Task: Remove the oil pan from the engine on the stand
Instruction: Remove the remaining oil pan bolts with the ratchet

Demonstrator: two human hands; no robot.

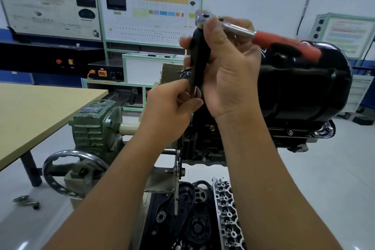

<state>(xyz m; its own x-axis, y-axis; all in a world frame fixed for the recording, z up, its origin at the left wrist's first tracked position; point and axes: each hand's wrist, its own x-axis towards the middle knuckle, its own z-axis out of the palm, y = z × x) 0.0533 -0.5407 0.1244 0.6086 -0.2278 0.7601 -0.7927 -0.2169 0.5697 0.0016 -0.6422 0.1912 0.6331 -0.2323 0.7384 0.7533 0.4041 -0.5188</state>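
The right hand (229,67) grips a ratchet (239,30) near its head, red handle pointing away to the right, with a dark extension (197,57) hanging down from the head. The left hand (172,107) pinches the extension's lower end, apparently fitting or changing a socket, though the tip is hidden by the fingers. The black pan (304,83) sits on top of the inverted engine (203,144) just behind the hands, and the flange bolts (290,132) I can see are still in place. To do this well, push the socket fully home before going to a bolt, then seat it square and loosen the bolts evenly round the flange.
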